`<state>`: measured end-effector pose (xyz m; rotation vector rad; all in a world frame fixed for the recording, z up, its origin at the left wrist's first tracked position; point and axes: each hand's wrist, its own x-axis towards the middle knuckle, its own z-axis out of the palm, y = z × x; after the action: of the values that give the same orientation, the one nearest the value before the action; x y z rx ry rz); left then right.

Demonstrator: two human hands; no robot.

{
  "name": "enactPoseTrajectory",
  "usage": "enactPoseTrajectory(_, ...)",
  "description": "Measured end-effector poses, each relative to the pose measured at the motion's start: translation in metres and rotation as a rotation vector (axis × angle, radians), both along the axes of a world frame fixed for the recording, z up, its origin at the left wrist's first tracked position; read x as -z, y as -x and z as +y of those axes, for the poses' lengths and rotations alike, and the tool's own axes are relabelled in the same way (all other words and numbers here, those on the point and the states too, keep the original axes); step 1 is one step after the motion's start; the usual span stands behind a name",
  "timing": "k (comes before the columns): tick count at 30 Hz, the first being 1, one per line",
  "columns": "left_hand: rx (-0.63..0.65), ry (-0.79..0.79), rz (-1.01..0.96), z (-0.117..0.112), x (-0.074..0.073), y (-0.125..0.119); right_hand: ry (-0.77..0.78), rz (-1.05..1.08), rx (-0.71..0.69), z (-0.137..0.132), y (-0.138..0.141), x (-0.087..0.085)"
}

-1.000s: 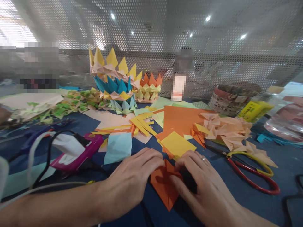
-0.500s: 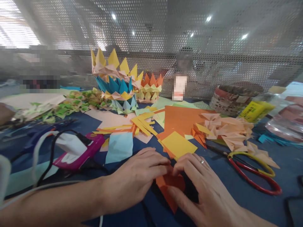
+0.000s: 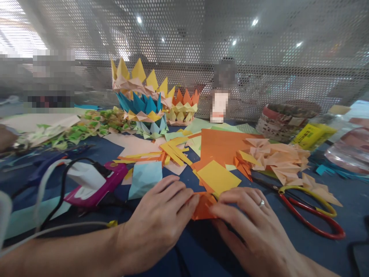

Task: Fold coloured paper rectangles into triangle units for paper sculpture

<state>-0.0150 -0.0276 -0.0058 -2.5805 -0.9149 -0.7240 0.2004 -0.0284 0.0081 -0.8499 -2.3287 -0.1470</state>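
Note:
A small folded orange paper piece lies on the dark blue table between my hands. My left hand presses its fingertips on the piece's left edge. My right hand, with a ring on one finger, pinches the right side of the piece with curled fingers. A yellow paper square lies just beyond the piece, on top of orange sheets.
Red and yellow scissors lie to the right. A pile of folded peach pieces sits behind them. A magenta glue gun with cords is at the left, beside a light blue square. Stacked paper crowns stand at the back.
The orange piece has been folded smaller; its lower point no longer shows. Both hands have shifted slightly away from me and closer on the piece.

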Motion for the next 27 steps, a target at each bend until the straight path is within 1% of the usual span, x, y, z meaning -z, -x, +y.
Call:
enactPoseTrajectory(3, 0.023, 0.021, 0.004, -0.002, 0.002, 0.001, -0.025, -0.071, -0.042, 0.004, -0.002, -0.002)
enactPoseTrajectory(7, 0.025, 0.073, -0.021, -0.003, 0.004, 0.002, -0.062, -0.045, 0.037, 0.010, -0.005, 0.004)
enactPoseTrajectory(9, 0.033, 0.117, -0.048, -0.002, 0.004, 0.002, -0.053, -0.061, 0.075, 0.012, -0.006, 0.008)
enactPoseTrajectory(12, 0.068, 0.152, -0.076, 0.000, 0.003, 0.001, -0.032, -0.105, 0.089, 0.012, -0.006, 0.011)
enactPoseTrajectory(14, 0.090, 0.161, -0.075, 0.000, 0.003, 0.000, -0.012, -0.099, 0.060, 0.010, -0.005, 0.011)
enactPoseTrajectory(19, 0.125, 0.205, -0.113, -0.004, 0.005, -0.001, 0.052, -0.094, -0.116, 0.007, -0.003, 0.012)
enactPoseTrajectory(22, 0.140, 0.240, -0.145, -0.006, 0.006, -0.002, 0.104, -0.114, -0.151, 0.006, -0.003, 0.013)
enactPoseTrajectory(27, 0.176, 0.278, -0.179, -0.007, 0.007, -0.002, 0.152, -0.138, -0.157, 0.003, -0.006, 0.014)
